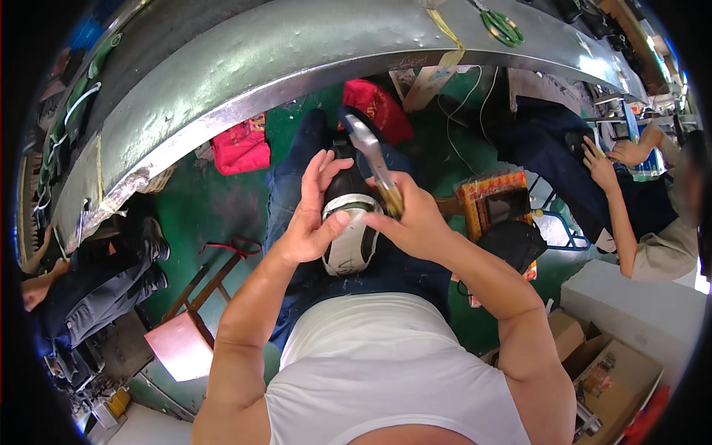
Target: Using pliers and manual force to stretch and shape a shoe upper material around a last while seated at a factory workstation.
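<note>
A black and white shoe [348, 251], with a pale band round its middle, lies on my lap between my thighs. My left hand [315, 215] grips its left side, thumb pressed on the white part and fingers along the black part. In my right hand [415, 215] is a long curved metal hand tool [368, 144], shiny grey with a yellowish end by the palm. It points away from me past the shoe's right side. My right thumb rests on the shoe near the pale band. Whether the tool touches the shoe I cannot tell.
A dented metal-topped bench [297, 52] curves across the front, with green-handled scissors [502, 28] on it. Red cloths [241, 147] lie beneath. A wooden stool [185, 337] stands left, cardboard boxes [619, 378] right. Two other people [630, 215] sit at the sides.
</note>
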Available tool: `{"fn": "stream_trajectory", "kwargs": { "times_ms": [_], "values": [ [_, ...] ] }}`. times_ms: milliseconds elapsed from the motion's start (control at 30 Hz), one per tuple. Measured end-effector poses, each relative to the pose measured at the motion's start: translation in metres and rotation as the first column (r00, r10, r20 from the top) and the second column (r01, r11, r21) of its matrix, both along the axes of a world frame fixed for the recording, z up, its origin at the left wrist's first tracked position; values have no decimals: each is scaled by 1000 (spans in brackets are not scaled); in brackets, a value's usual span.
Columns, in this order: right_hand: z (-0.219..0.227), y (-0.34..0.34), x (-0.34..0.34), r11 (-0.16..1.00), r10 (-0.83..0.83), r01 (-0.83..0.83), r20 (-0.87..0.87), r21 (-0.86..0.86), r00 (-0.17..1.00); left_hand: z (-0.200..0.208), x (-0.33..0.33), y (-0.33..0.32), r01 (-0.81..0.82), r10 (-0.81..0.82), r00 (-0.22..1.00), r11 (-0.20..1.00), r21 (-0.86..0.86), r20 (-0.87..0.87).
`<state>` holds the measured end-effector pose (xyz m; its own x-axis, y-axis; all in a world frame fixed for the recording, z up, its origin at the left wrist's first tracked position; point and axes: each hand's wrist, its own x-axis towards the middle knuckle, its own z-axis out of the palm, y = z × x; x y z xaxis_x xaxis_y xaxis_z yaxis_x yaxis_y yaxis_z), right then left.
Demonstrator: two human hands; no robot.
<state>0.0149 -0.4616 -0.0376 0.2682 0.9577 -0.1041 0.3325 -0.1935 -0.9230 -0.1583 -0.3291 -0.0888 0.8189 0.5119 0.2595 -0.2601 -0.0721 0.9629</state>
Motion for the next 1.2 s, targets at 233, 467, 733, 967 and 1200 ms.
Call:
{"fn": "stream_trajectory", "kwargs": {
  "times_ms": [233, 467, 733, 967, 1200],
  "values": [
    [-45, 62, 20, 999, 48, -44, 216, -22, 975, -8, 18, 22, -98, 277, 884, 898, 430, -376],
    [-50, 78, 13, 996, 35, -20, 169, -88, 985, 24, 41, 58, -11, 414, 653, 842, 539, -634],
    [-33, 45, 22, 994, -6, 4, -17, -112, 1000, 30, 30, 74, 66, 229, 716, 919, 390, -660],
    [-27, -30, 12, 911, -19, -137, -371, -389, 928, -45, 24, 50, 34, -259, 928, 773, -633, -267],
    [-16, -50, -10, 921, -41, -212, -623, -327, 781, -21, 4, 19, -23, -10, 975, 989, -147, -223]
  ]
}}
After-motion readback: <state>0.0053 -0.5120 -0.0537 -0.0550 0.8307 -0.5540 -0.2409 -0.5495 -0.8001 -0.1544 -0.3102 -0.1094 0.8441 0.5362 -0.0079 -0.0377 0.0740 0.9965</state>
